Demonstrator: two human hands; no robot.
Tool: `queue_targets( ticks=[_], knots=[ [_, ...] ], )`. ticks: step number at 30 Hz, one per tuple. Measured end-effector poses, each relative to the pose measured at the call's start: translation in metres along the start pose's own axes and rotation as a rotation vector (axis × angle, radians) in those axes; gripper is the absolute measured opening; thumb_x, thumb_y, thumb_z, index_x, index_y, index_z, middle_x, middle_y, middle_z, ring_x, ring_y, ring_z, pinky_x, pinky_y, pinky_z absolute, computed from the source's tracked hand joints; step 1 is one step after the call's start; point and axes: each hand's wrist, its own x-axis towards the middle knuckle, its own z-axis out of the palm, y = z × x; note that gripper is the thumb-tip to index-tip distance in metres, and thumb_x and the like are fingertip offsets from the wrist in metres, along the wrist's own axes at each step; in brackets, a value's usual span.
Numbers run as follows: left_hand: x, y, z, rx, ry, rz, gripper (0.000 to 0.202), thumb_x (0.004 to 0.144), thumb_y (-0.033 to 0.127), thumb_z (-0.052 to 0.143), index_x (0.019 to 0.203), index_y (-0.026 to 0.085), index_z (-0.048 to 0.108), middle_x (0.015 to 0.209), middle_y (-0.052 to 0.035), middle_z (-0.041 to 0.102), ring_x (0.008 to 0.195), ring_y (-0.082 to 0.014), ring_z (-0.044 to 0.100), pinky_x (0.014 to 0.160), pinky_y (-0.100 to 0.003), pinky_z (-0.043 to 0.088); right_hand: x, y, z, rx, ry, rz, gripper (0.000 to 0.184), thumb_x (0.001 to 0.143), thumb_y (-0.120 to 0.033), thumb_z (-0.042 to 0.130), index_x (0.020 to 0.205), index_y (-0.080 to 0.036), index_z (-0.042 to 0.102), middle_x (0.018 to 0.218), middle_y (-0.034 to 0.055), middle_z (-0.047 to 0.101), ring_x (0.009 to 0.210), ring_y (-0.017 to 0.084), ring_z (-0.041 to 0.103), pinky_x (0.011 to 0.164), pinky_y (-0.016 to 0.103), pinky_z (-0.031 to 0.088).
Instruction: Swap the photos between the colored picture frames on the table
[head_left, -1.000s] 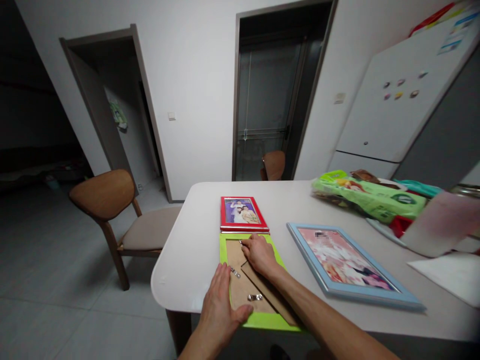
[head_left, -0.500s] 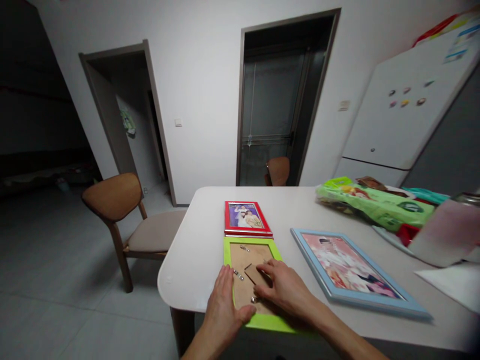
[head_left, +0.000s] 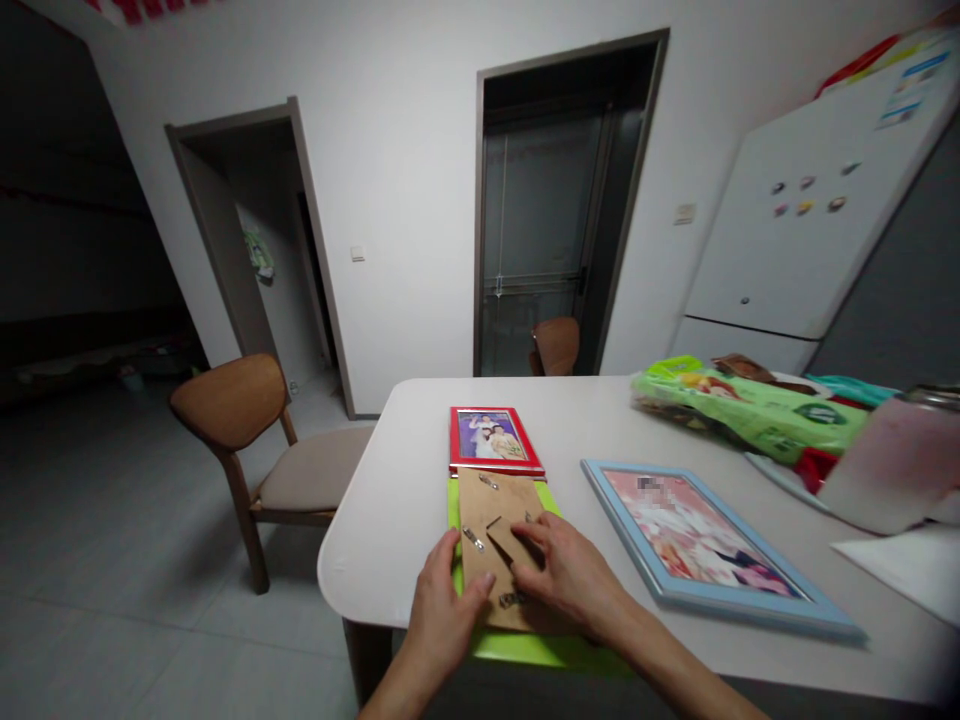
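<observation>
A lime-green picture frame (head_left: pixel 517 648) lies face down near the front edge of the table. Its brown backing board (head_left: pixel 481 590), with small metal clips and a stand flap (head_left: pixel 512 548), sits raised and slightly shifted over the frame. My right hand (head_left: pixel 574 578) is closed, pinching the stand flap between thumb and fingers. Bent around the frame's left side is my left hand (head_left: pixel 444 605), its thumb resting on the board's lower left. Directly behind lies a red picture frame (head_left: pixel 534 450) with a wedding photo, face up. The fingertips under the flap are hidden.
To the right lies a light-blue picture frame (head_left: pixel 651 570) with a photo. Beyond it are a green plastic package (head_left: pixel 772 410), a pinkish jar (head_left: pixel 896 460) and white paper (head_left: pixel 911 570) on the white table (head_left: pixel 375 540). A wooden chair (head_left: pixel 232 400) stands left.
The backing board has come up out of the green frame and shifted slightly away from me, with my right hand on its flap. My left thumb has moved up onto the board.
</observation>
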Motion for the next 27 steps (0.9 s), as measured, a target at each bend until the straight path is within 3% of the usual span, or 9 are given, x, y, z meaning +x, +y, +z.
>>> queue_targets(
  ticks=[5,8,12,19,27],
  knots=[
    [0.011,0.007,-0.008,-0.553,-0.061,-0.153,0.036,0.069,0.032,0.053,0.099,0.012,0.047,0.092,-0.0085,0.062,0.081,-0.0195,0.059,0.071,-0.030,0.046,-0.005,-0.028,-0.002,0.075,0.055,-0.065,0.035,0.064,-0.033,0.051,0.097,-0.021,0.058,0.090,0.0058,0.054,0.086,0.018,0.049,0.075,0.025,0.038],
    [0.014,0.001,-0.019,-0.658,-0.041,-0.228,0.035,0.066,0.037,0.056,0.091,0.012,0.051,0.085,-0.0066,0.064,0.075,-0.0199,0.060,0.067,-0.029,0.047,-0.006,-0.036,-0.003,0.159,0.043,-0.094,0.034,0.071,-0.036,0.045,0.099,-0.021,0.057,0.092,0.0062,0.054,0.086,0.017,0.049,0.076,0.025,0.038],
    [0.015,-0.016,-0.045,-0.562,0.049,-0.288,0.036,0.068,0.040,0.053,0.090,0.012,0.051,0.077,-0.0053,0.066,0.070,-0.0200,0.061,0.059,-0.029,0.048,-0.007,-0.016,0.003,0.139,0.034,-0.078,0.034,0.075,-0.034,0.040,0.102,-0.019,0.056,0.094,0.0077,0.055,0.089,0.017,0.049,0.079,0.026,0.037],
    [0.020,-0.048,-0.092,-0.331,0.071,-0.327,0.023,0.071,0.031,0.049,0.084,0.012,0.054,0.074,-0.0059,0.066,0.069,-0.0190,0.062,0.061,-0.028,0.047,-0.007,0.036,0.012,-0.131,0.050,0.134,0.036,0.073,-0.031,0.041,0.101,-0.014,0.056,0.092,0.0106,0.055,0.087,0.020,0.050,0.074,0.027,0.036],
    [0.030,-0.065,-0.110,0.153,0.142,-0.324,0.031,0.070,0.027,0.050,0.097,0.012,0.050,0.083,-0.0076,0.065,0.080,-0.0216,0.059,0.069,-0.029,0.043,-0.002,0.052,0.016,-0.188,0.046,0.231,0.043,0.070,-0.026,0.044,0.111,-0.013,0.046,0.092,0.0106,0.054,0.077,0.019,0.054,0.068,0.026,0.035]
  ],
)
